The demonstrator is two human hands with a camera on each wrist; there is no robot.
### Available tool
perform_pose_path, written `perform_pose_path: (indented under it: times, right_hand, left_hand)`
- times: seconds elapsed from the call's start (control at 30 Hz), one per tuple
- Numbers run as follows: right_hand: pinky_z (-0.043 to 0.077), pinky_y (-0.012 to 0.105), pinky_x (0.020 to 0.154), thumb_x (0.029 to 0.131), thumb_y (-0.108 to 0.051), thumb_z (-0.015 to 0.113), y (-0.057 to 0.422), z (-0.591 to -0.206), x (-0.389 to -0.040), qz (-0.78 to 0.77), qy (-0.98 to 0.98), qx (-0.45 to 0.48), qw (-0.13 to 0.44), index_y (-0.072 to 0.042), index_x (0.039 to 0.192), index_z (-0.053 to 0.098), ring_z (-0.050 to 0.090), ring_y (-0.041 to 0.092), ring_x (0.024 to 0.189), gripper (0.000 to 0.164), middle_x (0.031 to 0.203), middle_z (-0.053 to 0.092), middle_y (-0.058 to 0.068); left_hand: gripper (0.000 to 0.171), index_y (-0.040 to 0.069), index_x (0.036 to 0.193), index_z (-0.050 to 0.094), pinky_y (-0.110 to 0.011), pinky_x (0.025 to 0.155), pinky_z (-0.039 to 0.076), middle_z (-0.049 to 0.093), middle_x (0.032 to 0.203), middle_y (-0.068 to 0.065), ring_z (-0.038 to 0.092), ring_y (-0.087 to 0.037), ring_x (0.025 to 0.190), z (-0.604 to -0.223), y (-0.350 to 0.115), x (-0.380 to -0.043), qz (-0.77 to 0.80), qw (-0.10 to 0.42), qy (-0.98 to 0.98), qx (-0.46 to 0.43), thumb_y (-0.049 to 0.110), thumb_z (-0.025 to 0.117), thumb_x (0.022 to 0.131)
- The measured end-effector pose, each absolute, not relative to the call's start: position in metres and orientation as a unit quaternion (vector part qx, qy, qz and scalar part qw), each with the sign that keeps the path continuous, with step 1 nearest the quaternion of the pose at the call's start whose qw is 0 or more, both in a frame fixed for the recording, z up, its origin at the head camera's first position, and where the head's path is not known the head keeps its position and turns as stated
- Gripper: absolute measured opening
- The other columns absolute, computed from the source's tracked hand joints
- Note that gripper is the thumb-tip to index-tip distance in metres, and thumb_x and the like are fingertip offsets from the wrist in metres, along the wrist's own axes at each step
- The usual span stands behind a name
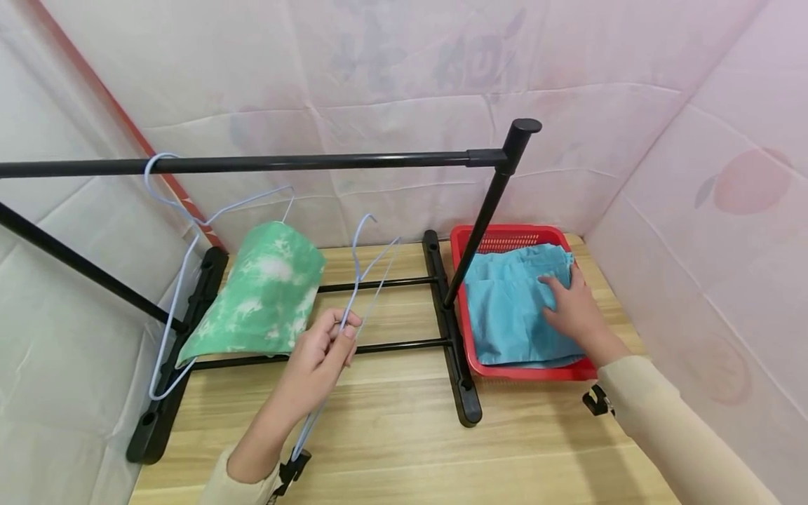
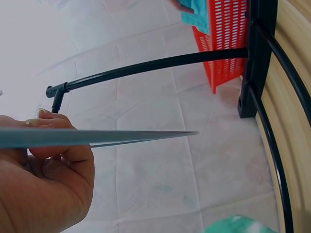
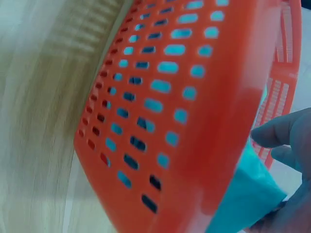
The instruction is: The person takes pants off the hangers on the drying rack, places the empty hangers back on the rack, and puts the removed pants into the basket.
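Observation:
My left hand (image 1: 322, 358) pinches a light blue clothes hanger (image 1: 358, 270) between thumb and fingers, its hook upward, in front of the black rack. In the left wrist view the hanger (image 2: 121, 136) shows edge-on across the left hand (image 2: 48, 179). My right hand (image 1: 577, 312) is at the folded blue cloth (image 1: 511, 308) in the red basket (image 1: 505, 374), thumb and fingers spread apart over its right side. The right wrist view shows the fingers of the right hand (image 3: 286, 145) beside the blue cloth (image 3: 245, 194); the basket wall (image 3: 214, 121) hides part of it.
The black rack's top bar (image 1: 315, 163) carries another light blue hanger (image 1: 183, 280), with a green and white tie-dyed cloth (image 1: 265, 294) on it. Between the rack and basket stands the rack's black foot (image 1: 451, 351). White sheet walls (image 1: 404, 70) enclose the wooden table (image 1: 404, 449).

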State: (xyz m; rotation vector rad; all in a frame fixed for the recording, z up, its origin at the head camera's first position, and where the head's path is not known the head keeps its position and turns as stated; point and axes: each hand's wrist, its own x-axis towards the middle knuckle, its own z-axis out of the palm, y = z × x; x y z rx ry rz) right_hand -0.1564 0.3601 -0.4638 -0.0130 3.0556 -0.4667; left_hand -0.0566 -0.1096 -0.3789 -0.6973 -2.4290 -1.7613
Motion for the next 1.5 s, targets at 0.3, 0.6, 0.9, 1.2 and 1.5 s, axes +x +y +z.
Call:
perform_pose_path:
  times: [0.3, 0.6, 0.9, 1.2, 1.5]
  right_hand:
    - [0.009, 0.079, 0.108, 0.091, -0.049, 0.067, 0.32, -0.483, -0.141, -0.084, 0.99, -0.114, -0.01, -0.009, 0.151, 0.04, -0.005, 0.063, 0.143, 0.077, 0.159, 0.002, 0.037]
    - [0.004, 0.077, 0.11, 0.102, -0.054, 0.045, 0.292, -0.505, -0.143, -0.154, 0.96, -0.155, 0.173, -0.003, 0.159, 0.012, -0.002, 0.056, 0.146, 0.083, 0.162, -0.001, 0.031]
    - [-0.006, 0.074, 0.11, 0.097, -0.073, 0.032, 0.305, -0.543, -0.153, -0.124, 0.959, -0.136, 0.213, -0.012, 0.16, -0.002, -0.014, 0.049, 0.148, 0.094, 0.163, -0.017, 0.024]
    - [-0.006, 0.074, 0.111, 0.094, -0.077, 0.029, 0.299, -0.538, -0.157, -0.109, 0.961, -0.138, 0.215, -0.014, 0.161, 0.0, -0.011, 0.049, 0.149, 0.096, 0.164, -0.015, 0.023]
    - [-0.006, 0.072, 0.113, 0.086, -0.08, 0.046, 0.337, -0.522, -0.138, -0.075, 0.97, -0.143, 0.179, -0.015, 0.16, 0.014, -0.005, 0.054, 0.147, 0.104, 0.163, 0.001, 0.029]
  left_hand:
    - [0.013, 0.009, 0.112, 0.055, -0.026, 0.043, 0.036, 0.051, 0.067, 0.004, 0.039, -0.007, 0.049, -0.379, -0.109, -0.056, -0.571, 0.028, -0.789, -0.224, 0.012, 0.043, 0.107]
    - [0.013, 0.009, 0.112, 0.054, -0.027, 0.042, 0.035, 0.051, 0.067, 0.002, 0.038, -0.007, 0.049, -0.377, -0.11, -0.056, -0.576, 0.027, -0.785, -0.227, 0.012, 0.042, 0.108]
    - [0.013, 0.009, 0.112, 0.055, -0.027, 0.044, 0.037, 0.051, 0.068, 0.002, 0.04, -0.008, 0.05, -0.377, -0.11, -0.055, -0.581, 0.025, -0.783, -0.22, 0.011, 0.042, 0.108]
    - [0.013, 0.009, 0.112, 0.055, -0.026, 0.043, 0.036, 0.052, 0.068, 0.003, 0.04, -0.008, 0.05, -0.378, -0.11, -0.057, -0.575, 0.032, -0.786, -0.227, 0.011, 0.043, 0.107]
    - [0.013, 0.009, 0.112, 0.055, -0.026, 0.045, 0.038, 0.051, 0.067, 0.005, 0.042, -0.007, 0.051, -0.381, -0.111, -0.056, -0.568, 0.032, -0.791, -0.227, 0.011, 0.043, 0.107]
